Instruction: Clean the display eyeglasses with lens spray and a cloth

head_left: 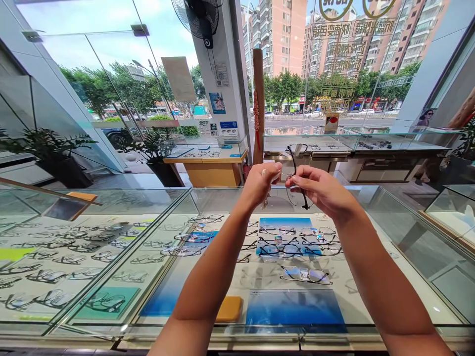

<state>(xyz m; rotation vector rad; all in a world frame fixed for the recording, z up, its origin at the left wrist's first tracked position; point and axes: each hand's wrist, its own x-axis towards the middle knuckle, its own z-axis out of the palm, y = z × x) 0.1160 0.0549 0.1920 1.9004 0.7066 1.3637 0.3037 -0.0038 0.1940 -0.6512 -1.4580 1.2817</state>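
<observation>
A pair of eyeglasses [305, 199] with dark rims is held up above the glass counter, tilted so that one lens hangs low. My right hand [321, 190] pinches the frame near its middle between thumb and fingers. Close beside it, my left hand [260, 184] is closed, its thumb pressed down on the curled fingers. Something small and pale shows at its fingers, too unclear to name. Under my hands is a glass display case [267, 277] with several pairs of glasses inside, among them a thin-rimmed pair [306, 275].
Inside the case lie blue sheets [295, 309] and a yellow case [229, 309]. A mirror [70, 206] stands on the left counter among rows of glasses. Farther back are a wooden post [258, 109], more display counters [213, 173] and potted plants [158, 148] by the windows.
</observation>
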